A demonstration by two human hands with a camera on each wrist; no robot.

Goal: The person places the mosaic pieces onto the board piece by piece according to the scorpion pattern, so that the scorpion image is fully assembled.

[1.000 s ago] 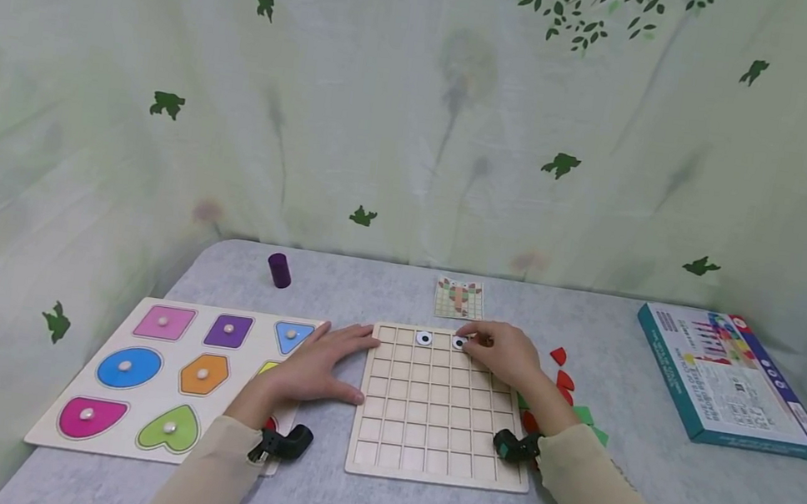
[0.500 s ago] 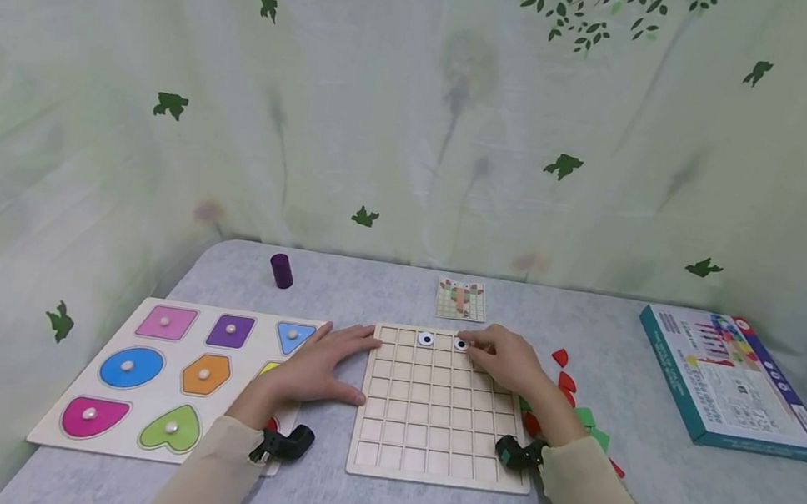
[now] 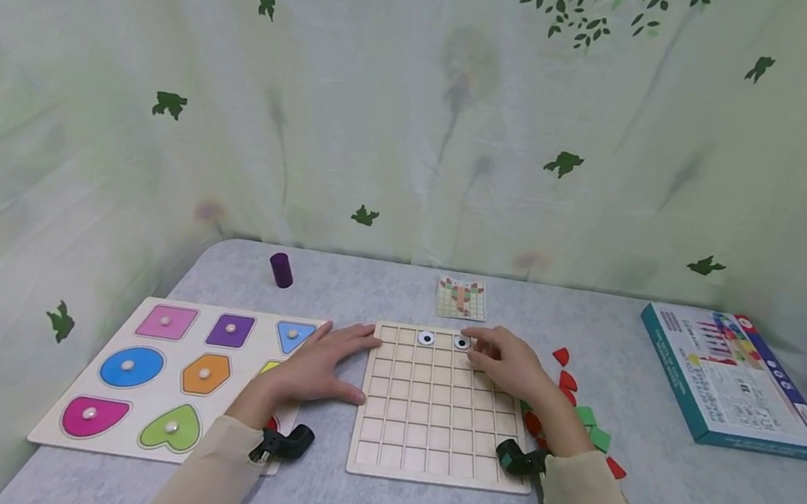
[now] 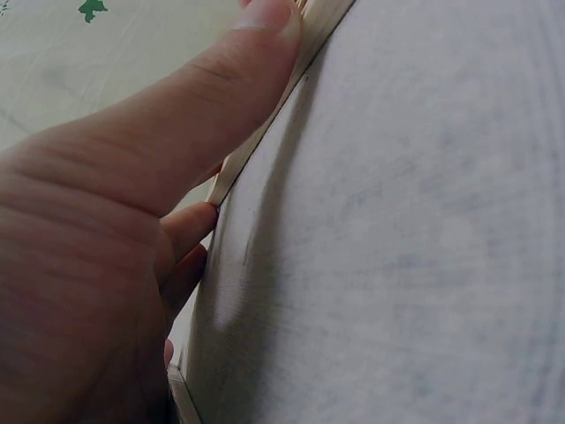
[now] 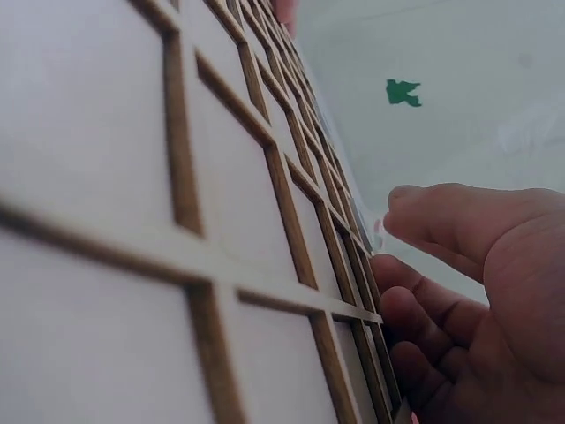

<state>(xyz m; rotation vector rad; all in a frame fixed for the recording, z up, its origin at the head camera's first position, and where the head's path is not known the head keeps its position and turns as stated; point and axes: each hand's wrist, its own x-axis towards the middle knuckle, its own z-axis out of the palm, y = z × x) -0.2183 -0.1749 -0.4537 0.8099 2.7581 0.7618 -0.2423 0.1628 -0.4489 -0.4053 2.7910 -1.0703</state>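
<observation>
Several outstretched fingers of our left hand (image 3: 317,365) touch the left edge of the grid board (image 3: 430,415). Our right hand (image 3: 511,364), loosely bent and gripping nothing, is just beside the right eye tile (image 3: 461,343), near the board's far edge. Beyond, a picture card (image 3: 461,299) lies by the tabletop's far edge.

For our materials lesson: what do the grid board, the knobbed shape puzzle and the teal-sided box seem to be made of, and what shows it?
Grid board: probably unpainted, matt wood; pale tan surface, with darker brown cut sides in the right wrist view.
Shape puzzle: perhaps smooth painted wood, possibly plastic; flat, even colours.
Box: likely smooth printed card; crisp straight edges, covered in print.
</observation>
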